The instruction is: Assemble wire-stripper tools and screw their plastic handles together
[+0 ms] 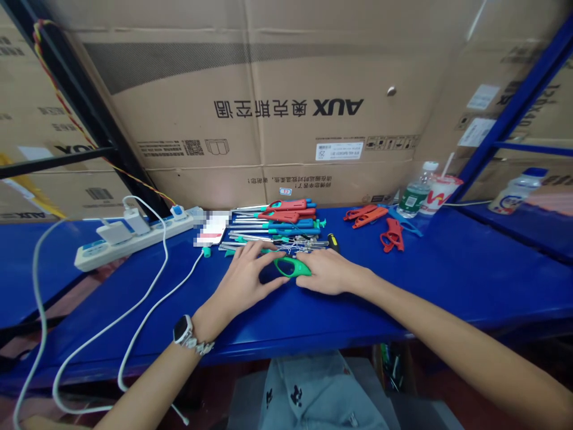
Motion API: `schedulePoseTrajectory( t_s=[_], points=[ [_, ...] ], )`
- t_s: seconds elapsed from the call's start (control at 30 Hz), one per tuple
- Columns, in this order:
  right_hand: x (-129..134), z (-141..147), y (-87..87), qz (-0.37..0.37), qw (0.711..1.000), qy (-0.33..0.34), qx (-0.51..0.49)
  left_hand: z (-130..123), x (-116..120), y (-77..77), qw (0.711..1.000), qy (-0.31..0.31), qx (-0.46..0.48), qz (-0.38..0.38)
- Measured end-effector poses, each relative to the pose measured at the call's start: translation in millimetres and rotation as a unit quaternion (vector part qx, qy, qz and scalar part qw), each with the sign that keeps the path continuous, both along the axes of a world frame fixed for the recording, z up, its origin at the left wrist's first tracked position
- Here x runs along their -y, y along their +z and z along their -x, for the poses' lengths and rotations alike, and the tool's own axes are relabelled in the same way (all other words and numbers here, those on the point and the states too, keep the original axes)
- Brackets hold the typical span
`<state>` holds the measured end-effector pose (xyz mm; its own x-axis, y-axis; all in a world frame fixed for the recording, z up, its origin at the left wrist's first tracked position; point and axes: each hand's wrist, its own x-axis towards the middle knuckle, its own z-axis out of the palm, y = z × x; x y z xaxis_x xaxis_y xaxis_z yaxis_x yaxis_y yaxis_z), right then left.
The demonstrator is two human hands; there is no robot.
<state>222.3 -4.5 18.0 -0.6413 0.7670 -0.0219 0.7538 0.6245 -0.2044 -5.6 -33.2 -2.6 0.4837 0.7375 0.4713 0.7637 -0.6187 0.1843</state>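
Note:
A green lighter handle (295,267) with a finger loop is held just above the blue table, between my two hands. My left hand (250,272) pinches its loop end with thumb and fingertips, and a watch is on that wrist. At the other end, my right hand (329,270) is closed on the handle with thumb and curled fingers, covering part of it. Right behind the hands lie several metal lighter rods and small parts (290,243), partly hidden. Red long-necked lighters (286,212) and blue ones (290,226) rest beyond them. A black-and-yellow screwdriver handle (333,242) pokes out behind my right hand.
Red and orange handle pieces (369,215) lie at right, near a water bottle (416,190), a paper cup (440,194) and another bottle (518,190). A phone (213,228) and a power strip (138,236) with trailing white cables occupy the left. Cardboard (286,71) stands behind.

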Motion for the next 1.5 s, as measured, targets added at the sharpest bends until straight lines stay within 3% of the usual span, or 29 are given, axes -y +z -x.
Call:
schedulePoseTrajectory(
  t_s=[0.1, 0.17, 0.27, 0.33, 0.37, 0.5, 0.6, 0.73, 0.87, 0.97, 1.07, 1.23, 1.3, 1.4, 1.5],
  points=[
    [-0.1, -3.7, 0.4, -0.003, 1.0, -0.013, -0.017, -5.5, 7.6, 8.0, 0.993, 0.039, 0.066, -0.087],
    [0.6, -4.5, 0.6, -0.003, 0.999, -0.03, -0.028, -9.5, 11.5, 13.0, 0.979, 0.085, 0.153, -0.1],
    [3.3, -0.9, -0.7, -0.001, 0.998, -0.052, -0.048, -18.6, 9.6, 16.9, 0.954, 0.121, 0.267, 0.061],
    [5.9, 4.7, -2.6, -0.001, 0.995, -0.061, -0.073, -29.2, 1.8, 16.2, 0.92, 0.088, 0.314, 0.217],
    [7.3, 7.9, -3.8, 0.0, 0.994, -0.066, -0.091, -36.0, -3.4, 15.2, 0.899, 0.062, 0.35, 0.255],
    [11.1, 18.3, -9.0, 0.013, 0.977, -0.099, -0.188, -68.1, -25.2, 10.3, 0.8, 0.014, 0.54, 0.261],
    [11.5, 20.4, -13.6, 0.033, 0.967, -0.103, -0.231, -85.2, -34.1, 9.4, 0.722, -0.035, 0.623, 0.299],
    [10.1, 20.0, -17.5, 0.043, 0.966, -0.102, -0.233, -84.5, -36.8, 10.0, 0.699, -0.066, 0.631, 0.331],
    [7.6, 14.4, -12.3, 0.048, 0.976, -0.085, -0.193, -63.9, -33.9, 10.0, 0.709, -0.078, 0.592, 0.374],
    [5.8, 2.0, -5.6, 0.042, 0.985, -0.04, -0.162, -45.5, -25.9, 7.9, 0.732, -0.049, 0.544, 0.408],
    [3.4, -11.9, -3.4, 0.024, 0.989, -0.015, -0.146, -30.3, -13.3, 4.9, 0.773, 0.006, 0.467, 0.43],
    [-6.0, -21.4, -9.6, -0.037, 0.994, 0.054, -0.093, -10.9, 6.6, 9.8, 0.844, 0.088, 0.248, 0.467],
    [-10.4, -21.3, -12.1, -0.048, 0.991, 0.079, -0.097, -4.1, 10.3, 13.7, 0.889, 0.091, 0.195, 0.404],
    [-14.4, -20.4, -14.7, -0.062, 0.988, 0.096, -0.107, 2.6, 8.1, 15.4, 0.961, 0.044, 0.154, 0.224],
    [-14.8, -19.9, -16.9, -0.054, 0.987, 0.1, -0.117, 4.0, -1.6, 9.9, 0.987, -0.012, 0.102, 0.121]
  ],
)
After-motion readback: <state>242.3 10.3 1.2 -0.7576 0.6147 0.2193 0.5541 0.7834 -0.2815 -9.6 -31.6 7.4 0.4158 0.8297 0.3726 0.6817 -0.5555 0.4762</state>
